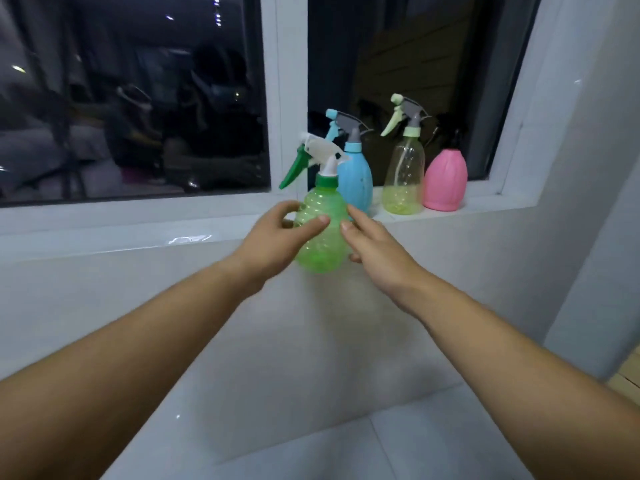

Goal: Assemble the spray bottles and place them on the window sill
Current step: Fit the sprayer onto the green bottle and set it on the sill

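Note:
A clear green spray bottle [320, 244] with a white head and green trigger is held upright in the air, just in front of the window sill [138, 226]. My left hand [277, 240] grips its left side, thumb across the front. My right hand [374, 251] rests against its right side, fingers stretched out and thumb at the lower edge. On the sill behind stand a blue spray bottle [358, 181], a clear yellow-green spray bottle [403, 178] and a pink bottle [445, 183] whose dark top is hard to make out.
The white sill runs left under a dark window pane [138, 116]; a white frame post [287, 98] stands behind the green bottle. A white wall [571, 168] closes the sill on the right. White tiled wall [277, 358] lies below.

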`<state>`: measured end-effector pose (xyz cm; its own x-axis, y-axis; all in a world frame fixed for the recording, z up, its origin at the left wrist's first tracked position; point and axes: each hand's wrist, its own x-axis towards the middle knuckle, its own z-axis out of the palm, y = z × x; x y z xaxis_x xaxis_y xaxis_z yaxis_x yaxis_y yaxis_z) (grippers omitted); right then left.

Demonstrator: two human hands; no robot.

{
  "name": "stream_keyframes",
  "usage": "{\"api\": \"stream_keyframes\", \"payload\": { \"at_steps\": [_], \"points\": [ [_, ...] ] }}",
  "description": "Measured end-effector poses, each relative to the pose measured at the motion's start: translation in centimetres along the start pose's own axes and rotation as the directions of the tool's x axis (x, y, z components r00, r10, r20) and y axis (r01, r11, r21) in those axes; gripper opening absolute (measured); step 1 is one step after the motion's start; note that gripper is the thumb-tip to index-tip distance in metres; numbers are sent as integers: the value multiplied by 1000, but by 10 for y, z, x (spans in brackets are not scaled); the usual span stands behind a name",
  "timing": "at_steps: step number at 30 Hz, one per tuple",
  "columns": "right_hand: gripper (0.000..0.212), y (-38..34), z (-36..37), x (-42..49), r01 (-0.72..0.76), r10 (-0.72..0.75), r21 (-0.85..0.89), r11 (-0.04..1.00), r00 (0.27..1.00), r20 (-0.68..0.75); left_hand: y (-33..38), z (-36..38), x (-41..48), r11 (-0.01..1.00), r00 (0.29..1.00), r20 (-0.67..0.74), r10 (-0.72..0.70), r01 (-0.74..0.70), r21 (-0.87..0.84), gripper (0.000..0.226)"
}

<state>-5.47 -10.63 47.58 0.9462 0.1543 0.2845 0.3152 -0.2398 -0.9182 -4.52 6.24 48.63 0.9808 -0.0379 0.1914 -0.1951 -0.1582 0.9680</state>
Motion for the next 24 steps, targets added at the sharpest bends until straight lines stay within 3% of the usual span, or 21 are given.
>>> {"api": "stream_keyframes", "payload": {
  "at_steps": [12,16,24],
  "points": [
    [41,-17,31,74,0,0,-56,998,1000,7,4,-41,69,999,999,-42,32,-33,-27,45],
    [57,-9,40,89,-14,16,-147,989,1000,9,-5,-42,81,999,999,-50,17,-20,-44,41],
    [58,-2,41,101,-10,10,-179,984,1000,2,-9,-42,96,999,999,-30,24,-25,-35,44]
  ]
}}
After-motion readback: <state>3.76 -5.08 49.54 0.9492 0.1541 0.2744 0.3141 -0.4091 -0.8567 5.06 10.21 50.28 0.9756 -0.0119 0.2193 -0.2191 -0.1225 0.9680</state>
